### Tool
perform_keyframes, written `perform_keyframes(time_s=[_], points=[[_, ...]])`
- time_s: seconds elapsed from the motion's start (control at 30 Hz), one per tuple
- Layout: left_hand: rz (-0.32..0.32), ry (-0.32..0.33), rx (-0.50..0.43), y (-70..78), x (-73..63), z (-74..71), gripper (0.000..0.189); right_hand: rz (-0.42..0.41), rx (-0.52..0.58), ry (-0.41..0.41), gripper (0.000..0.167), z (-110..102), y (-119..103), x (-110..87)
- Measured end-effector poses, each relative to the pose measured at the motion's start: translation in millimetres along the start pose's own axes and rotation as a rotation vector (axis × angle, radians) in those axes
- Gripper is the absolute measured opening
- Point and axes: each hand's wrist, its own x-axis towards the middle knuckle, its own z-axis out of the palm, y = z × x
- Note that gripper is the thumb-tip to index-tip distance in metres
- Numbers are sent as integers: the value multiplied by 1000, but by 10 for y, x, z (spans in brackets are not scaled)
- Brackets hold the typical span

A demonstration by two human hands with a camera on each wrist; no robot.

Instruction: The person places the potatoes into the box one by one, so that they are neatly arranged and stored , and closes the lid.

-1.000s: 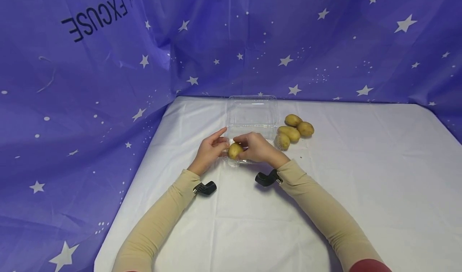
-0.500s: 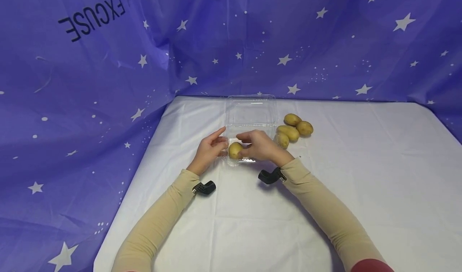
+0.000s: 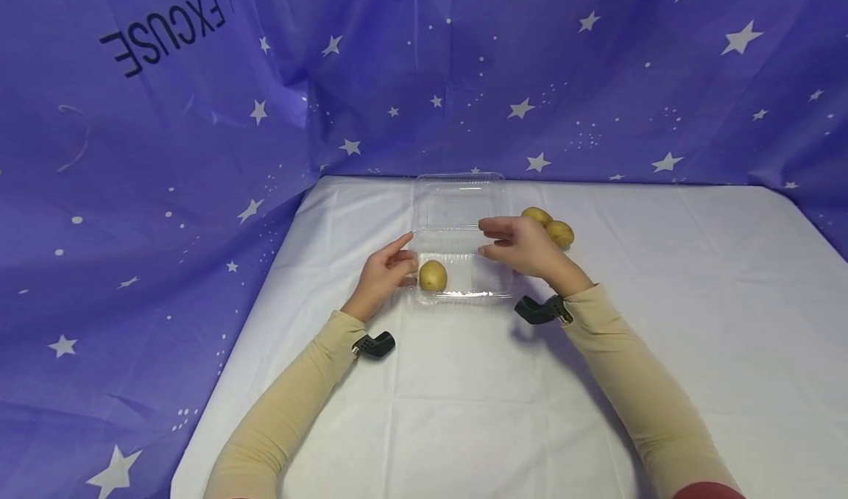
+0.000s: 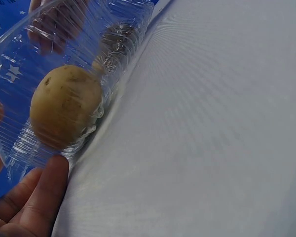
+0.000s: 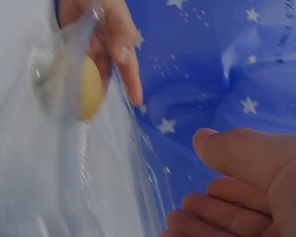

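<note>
A clear plastic hinged container lies on the white cloth, its lid folded back toward the far edge. One potato rests in the near left corner of its base; the left wrist view shows the same potato through the ridged wall. My left hand touches the container's left side from outside, index finger extended. Above the container's right side is my right hand, fingers relaxed and apart from the thumb, nothing between them. Past it lie more potatoes, partly hidden by that hand.
A white cloth covers the table. Purple star-printed sheeting hangs behind it and along the left side. Black wrist cameras sit at both sleeve cuffs.
My right hand has let go of the potato in the container's corner and moved right, toward the loose potatoes. The left hand has stayed at the container's left side.
</note>
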Motion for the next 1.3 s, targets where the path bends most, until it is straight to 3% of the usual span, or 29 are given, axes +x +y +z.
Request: perform_keyframes(time_s=[0.33,0.6,0.87,1.3], points=[[0,-2,0,-7,-2,7,61,109,8,167,54,-559,188,-163],[2,-2,-7,-13,-3,11,62,216,-38,246,57,-852,431,-228],[-1,-6,-12,-13,3,3,62,291,-12,219,62,-944,723,-231],[-5,-2,-2,7,-14,13,61,289,18,122,70,-924,1071,-245]])
